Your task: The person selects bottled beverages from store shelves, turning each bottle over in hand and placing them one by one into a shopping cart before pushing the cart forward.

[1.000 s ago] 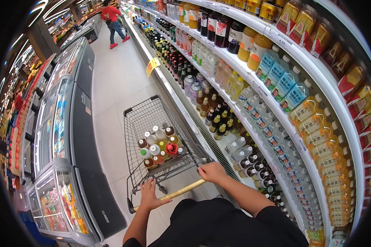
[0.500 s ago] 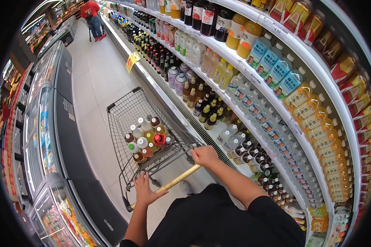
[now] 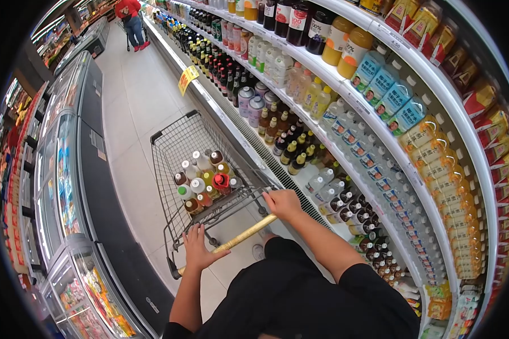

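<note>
Head view: blue bottles (image 3: 394, 97) read 椰子水, a dark bottle (image 3: 318, 33) 100%, a shelf tag (image 3: 394, 44) 4.50. The bottle-laden cart (image 3: 174, 124) stands between freezers (image 3: 116, 212) and shelves (image 3: 373, 26), right hand (image 3: 284, 204) clasping its yellow handle (image 3: 246, 233), left hand (image 3: 198, 250) resting there, fingers spread. A person (image 3: 133, 28) stands up-aisle.

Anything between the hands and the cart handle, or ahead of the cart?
Handle: nothing visible; left hand and right hand both touch it. Ahead of the cart: nothing close, a person in red farther up the aisle.
</note>
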A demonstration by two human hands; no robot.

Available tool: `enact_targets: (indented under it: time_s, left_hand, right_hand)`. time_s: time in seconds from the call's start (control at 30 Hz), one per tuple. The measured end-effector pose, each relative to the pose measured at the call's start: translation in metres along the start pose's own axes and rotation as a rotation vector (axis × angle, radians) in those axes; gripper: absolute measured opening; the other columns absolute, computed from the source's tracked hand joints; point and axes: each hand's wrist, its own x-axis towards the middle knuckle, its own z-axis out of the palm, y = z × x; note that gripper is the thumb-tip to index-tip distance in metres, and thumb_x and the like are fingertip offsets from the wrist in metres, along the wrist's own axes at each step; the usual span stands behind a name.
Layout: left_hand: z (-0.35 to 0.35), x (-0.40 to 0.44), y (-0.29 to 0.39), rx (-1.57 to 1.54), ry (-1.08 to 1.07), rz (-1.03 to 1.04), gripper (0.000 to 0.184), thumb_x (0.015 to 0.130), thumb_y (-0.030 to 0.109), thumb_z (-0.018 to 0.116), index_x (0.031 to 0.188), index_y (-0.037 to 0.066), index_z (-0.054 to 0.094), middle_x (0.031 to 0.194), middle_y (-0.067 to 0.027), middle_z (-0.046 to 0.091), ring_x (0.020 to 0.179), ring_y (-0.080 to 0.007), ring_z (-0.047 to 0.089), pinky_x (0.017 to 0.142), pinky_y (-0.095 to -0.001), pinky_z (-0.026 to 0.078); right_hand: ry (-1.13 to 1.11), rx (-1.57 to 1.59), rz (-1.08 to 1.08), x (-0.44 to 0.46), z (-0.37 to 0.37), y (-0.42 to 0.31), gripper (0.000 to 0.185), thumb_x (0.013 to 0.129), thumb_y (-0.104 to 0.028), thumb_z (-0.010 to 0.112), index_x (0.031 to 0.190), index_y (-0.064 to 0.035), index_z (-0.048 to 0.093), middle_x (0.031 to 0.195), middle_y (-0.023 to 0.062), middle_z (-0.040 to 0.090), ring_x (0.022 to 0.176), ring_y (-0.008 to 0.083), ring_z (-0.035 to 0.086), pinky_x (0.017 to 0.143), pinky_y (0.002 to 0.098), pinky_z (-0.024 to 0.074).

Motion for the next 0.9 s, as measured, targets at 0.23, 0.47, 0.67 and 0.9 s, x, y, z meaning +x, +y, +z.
enact_targets:
  time_s: [0.23, 0.47, 0.67, 0.9]
  left_hand:
    - [-0.003, 0.021, -0.002, -0.019, -0.014, -0.016, 0.121, 0.058, 0.075, 0.087, 0.148, 0.002, 0.053, 0.153, -0.0287, 0.046, 0.147, -0.0431, 0.039, 0.123, -0.0659, 0.015]
    - [-0.004, 0.041, -0.013, -0.04, 0.003, -0.002, 0.109, 0.058, 0.073, 0.089, 0.138, 0.003, 0.063, 0.153, -0.0304, 0.045, 0.147, -0.0445, 0.039, 0.122, -0.0669, 0.016]
    - [-0.007, 0.061, -0.017, -0.046, 0.002, 0.002, 0.101, 0.059, 0.07, 0.09, 0.132, 0.004, 0.067, 0.152, -0.0302, 0.046, 0.147, -0.0441, 0.039, 0.122, -0.067, 0.016]
    - [-0.011, 0.078, -0.031, -0.053, -0.003, 0.009, 0.099, 0.058, 0.068, 0.091, 0.13, 0.004, 0.069, 0.153, -0.0302, 0.046, 0.147, -0.0441, 0.038, 0.122, -0.0668, 0.016]
  right_hand:
    - [0.017, -0.01, -0.026, 0.019, 0.007, 0.01, 0.043, 0.099, -0.032, 0.065, 0.063, -0.0075, 0.059, 0.059, 0.0139, 0.061, 0.055, 0.0372, 0.063, 0.053, 0.0493, 0.0485]
    - [0.015, -0.02, -0.009, 0.043, 0.017, 0.015, 0.042, 0.099, -0.031, 0.063, 0.064, -0.0073, 0.06, 0.06, 0.014, 0.062, 0.058, 0.0374, 0.063, 0.056, 0.0503, 0.0499]
    - [0.014, -0.017, 0.0, 0.062, 0.021, 0.022, 0.041, 0.098, -0.03, 0.063, 0.064, -0.0088, 0.059, 0.06, 0.0128, 0.062, 0.058, 0.0358, 0.064, 0.057, 0.0494, 0.0499]
    - [0.007, 0.008, -0.039, 0.081, 0.029, 0.024, 0.04, 0.1, -0.029, 0.063, 0.065, -0.0083, 0.059, 0.062, 0.0124, 0.063, 0.061, 0.035, 0.064, 0.058, 0.0486, 0.0504]
